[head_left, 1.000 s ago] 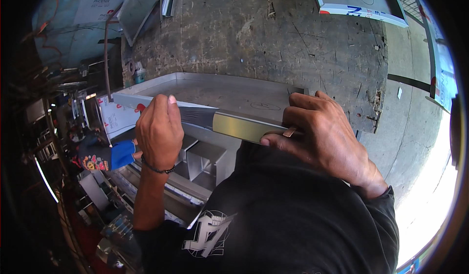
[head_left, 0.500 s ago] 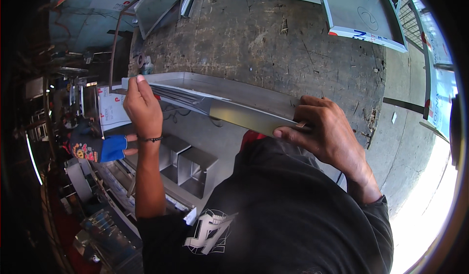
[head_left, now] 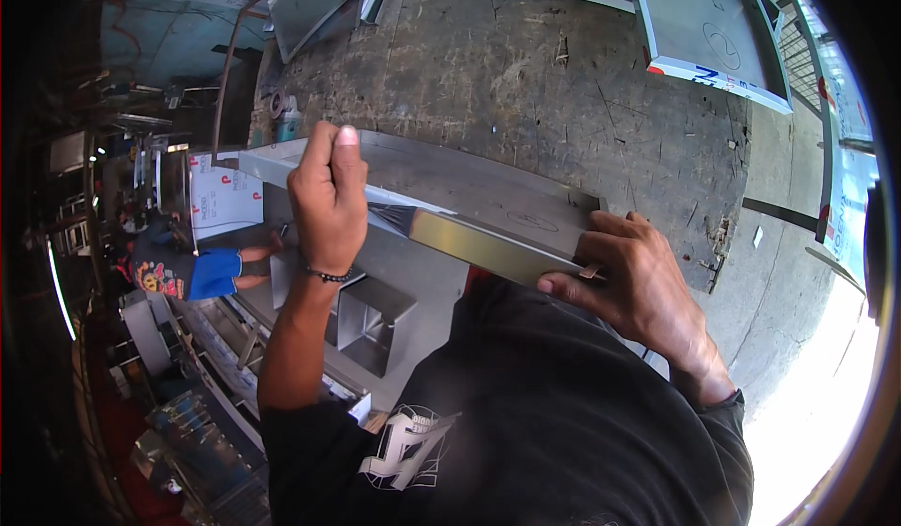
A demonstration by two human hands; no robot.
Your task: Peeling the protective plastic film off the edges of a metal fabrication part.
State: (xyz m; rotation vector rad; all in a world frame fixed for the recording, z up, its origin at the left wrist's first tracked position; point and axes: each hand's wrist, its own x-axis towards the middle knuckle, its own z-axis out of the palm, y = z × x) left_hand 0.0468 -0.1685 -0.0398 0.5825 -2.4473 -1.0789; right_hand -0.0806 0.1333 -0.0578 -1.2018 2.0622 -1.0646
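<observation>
A shallow metal tray [head_left: 479, 183] with folded-up edges is tilted on its side at the workbench's near edge. Its near outer side has a shiny yellowish strip [head_left: 488, 244], with a dark, streaked patch to the left. My right hand [head_left: 638, 273] grips the tray's right end, thumb low on the outer side and fingers over the rim. A small brownish strip shows by those fingers. My left hand [head_left: 328, 198] is closed in front of the near edge, thumb pressed to the curled fingers; what it pinches is hidden.
The scarred workbench [head_left: 450, 66] carries metal panels [head_left: 324, 5] at far left and a film-edged metal tray [head_left: 704, 29] at far right. A small bottle [head_left: 287, 118] stands beyond the tray's left end. Metal boxes [head_left: 375, 324] and a person in blue shorts [head_left: 214, 274] are lower left.
My left hand has moved right along the near edge, from the tray's left end toward the yellowish strip. My right hand keeps its grip; the view has shifted slightly.
</observation>
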